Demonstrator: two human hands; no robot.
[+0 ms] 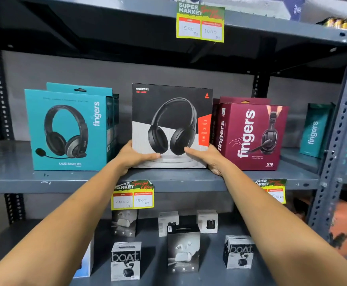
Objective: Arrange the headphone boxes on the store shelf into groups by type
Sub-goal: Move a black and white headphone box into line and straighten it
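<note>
A black and white Rockerz headphone box (171, 120) stands upright in the middle of the grey shelf (86, 178). My left hand (134, 156) grips its lower left corner and my right hand (206, 157) grips its lower right corner. To its left stand two teal Fingers boxes (69, 129), one behind the other. Two maroon Fingers boxes (251, 135) stand to its right, touching or nearly touching it. Another teal Fingers box (315, 131) stands further right, set back.
The lower shelf holds several small earbud boxes (126, 260), some marked boat. Yellow price tags (132, 198) hang from the shelf edges. A perforated steel upright (337, 131) rises at the right. More goods lie on the top shelf (271, 27).
</note>
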